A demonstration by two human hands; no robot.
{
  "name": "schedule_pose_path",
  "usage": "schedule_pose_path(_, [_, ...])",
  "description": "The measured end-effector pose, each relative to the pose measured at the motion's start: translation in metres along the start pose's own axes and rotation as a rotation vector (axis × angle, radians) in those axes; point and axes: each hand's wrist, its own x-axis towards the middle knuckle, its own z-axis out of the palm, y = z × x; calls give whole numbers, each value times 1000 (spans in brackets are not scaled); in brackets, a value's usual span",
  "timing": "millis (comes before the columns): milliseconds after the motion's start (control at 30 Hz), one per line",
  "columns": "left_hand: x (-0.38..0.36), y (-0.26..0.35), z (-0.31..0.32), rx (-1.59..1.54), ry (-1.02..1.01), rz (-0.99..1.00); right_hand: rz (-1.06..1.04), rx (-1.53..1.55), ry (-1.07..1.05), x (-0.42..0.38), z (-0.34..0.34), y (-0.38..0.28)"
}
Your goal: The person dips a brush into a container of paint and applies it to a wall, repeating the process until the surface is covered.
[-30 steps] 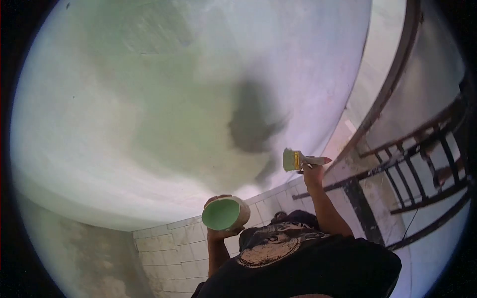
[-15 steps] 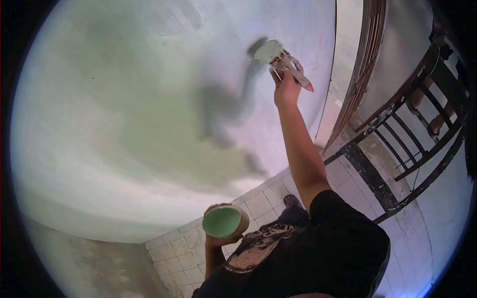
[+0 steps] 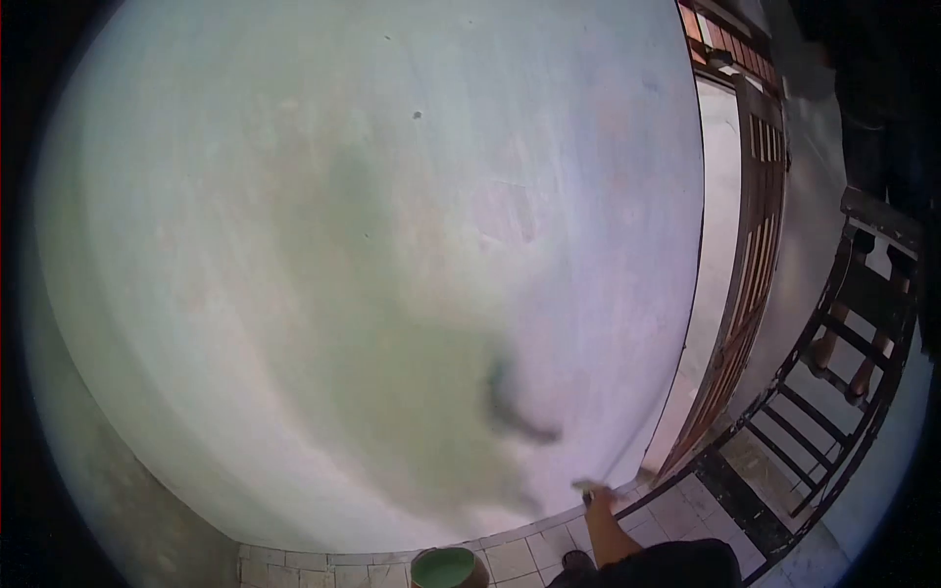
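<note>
As right forearm (image 3: 610, 541) angles up | right hand (image 3: 601, 499) clasps brush (image 3: 587, 485) | left hand unseen, can't tell grip

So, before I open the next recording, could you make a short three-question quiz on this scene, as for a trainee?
1. Multiple choice: what is the right hand gripping?
A) a long-handled roller
B) a flat paintbrush
C) a metal scraper

2. True or false: the dark slatted frame stands to the right of the round, open-topped tub in the view.

3. Fill in the blank: the paint inside the tub is ____ in colour.

Key: 1 B; 2 true; 3 green.
</note>
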Motion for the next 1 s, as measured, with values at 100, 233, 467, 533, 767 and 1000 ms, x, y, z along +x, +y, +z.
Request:
schedule_pose_path(100, [-10, -2, 4, -26, -35, -26, 122, 107, 139, -9, -58, 94])
schedule_pose_path(233, [-17, -5, 18, -71, -118, -23, 199, 184, 209, -5, -114, 174])
schedule_pose_path(467, [-30, -21, 70, 54, -386, 199, 240, 299, -14, -101, -153, 87])
schedule_pose_path(533, [-36, -20, 93, -61, -382, 198, 213, 313, -80, -119, -163, 68])
schedule_pose_path(767, [-71, 8, 183, -250, -412, 150, 223, 296, -288, -154, -247, 37])
schedule_pose_path(1000, [-130, 41, 276, -217, -341, 124, 354, 283, -375, -179, -379, 29])
